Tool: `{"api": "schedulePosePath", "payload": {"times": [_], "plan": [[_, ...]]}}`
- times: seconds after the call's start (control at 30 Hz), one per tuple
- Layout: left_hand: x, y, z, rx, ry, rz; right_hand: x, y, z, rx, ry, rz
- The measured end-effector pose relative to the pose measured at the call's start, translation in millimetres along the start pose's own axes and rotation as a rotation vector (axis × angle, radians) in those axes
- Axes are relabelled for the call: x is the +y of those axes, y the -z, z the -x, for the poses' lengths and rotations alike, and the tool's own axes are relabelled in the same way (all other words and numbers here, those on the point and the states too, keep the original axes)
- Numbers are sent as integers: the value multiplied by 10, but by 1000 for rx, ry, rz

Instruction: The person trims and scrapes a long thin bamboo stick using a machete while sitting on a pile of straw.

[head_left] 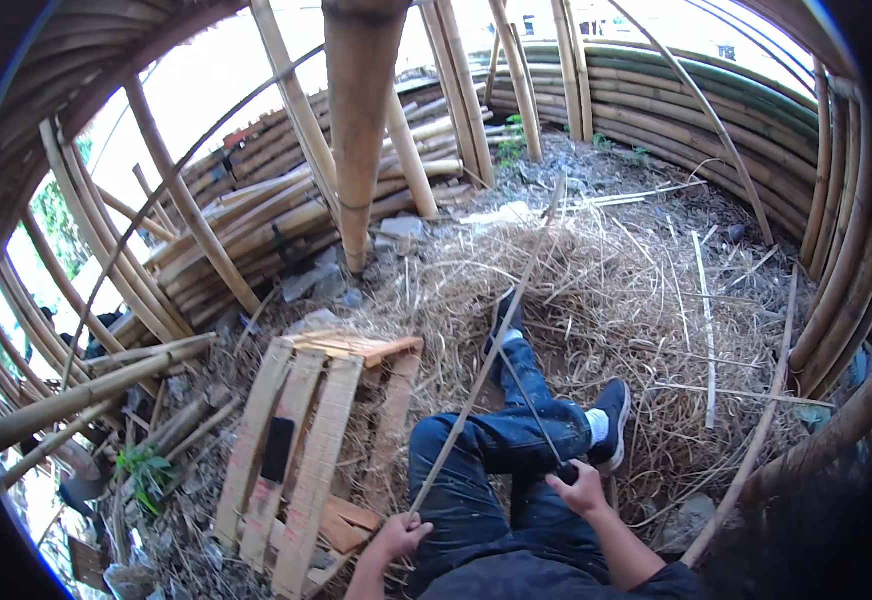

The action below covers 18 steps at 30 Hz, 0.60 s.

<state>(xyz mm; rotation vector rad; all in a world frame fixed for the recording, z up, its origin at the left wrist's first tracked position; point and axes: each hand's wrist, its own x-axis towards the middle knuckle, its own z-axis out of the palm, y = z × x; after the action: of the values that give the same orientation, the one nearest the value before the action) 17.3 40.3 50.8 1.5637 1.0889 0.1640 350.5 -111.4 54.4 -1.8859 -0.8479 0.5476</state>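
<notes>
I sit with my legs stretched out over a heap of dry shavings. My left hand is closed round the near end of a long bamboo strip, which slants up over my thigh and past my feet. In my right hand is the black handle of a long, thin-bladed knife. Its dark blade points away and to the left over my shin, and its tip comes close to the strip. Whether blade and strip touch, I cannot tell.
Left of my legs stands a wooden slatted crate with a black phone on it. Shavings surround my feet. Upright bamboo poles and stacked bamboo stand ahead. A long pole lies at right.
</notes>
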Motion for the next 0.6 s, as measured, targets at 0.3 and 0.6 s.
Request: {"api": "schedulePosePath", "payload": {"times": [0.3, 0.6], "plan": [[720, -75, 369, -131, -124, -7, -166, -61, 243, -22, -174, -371], [769, -187, 597, -385, -72, 309, -248, -4, 428, 187, -137, -792]]}}
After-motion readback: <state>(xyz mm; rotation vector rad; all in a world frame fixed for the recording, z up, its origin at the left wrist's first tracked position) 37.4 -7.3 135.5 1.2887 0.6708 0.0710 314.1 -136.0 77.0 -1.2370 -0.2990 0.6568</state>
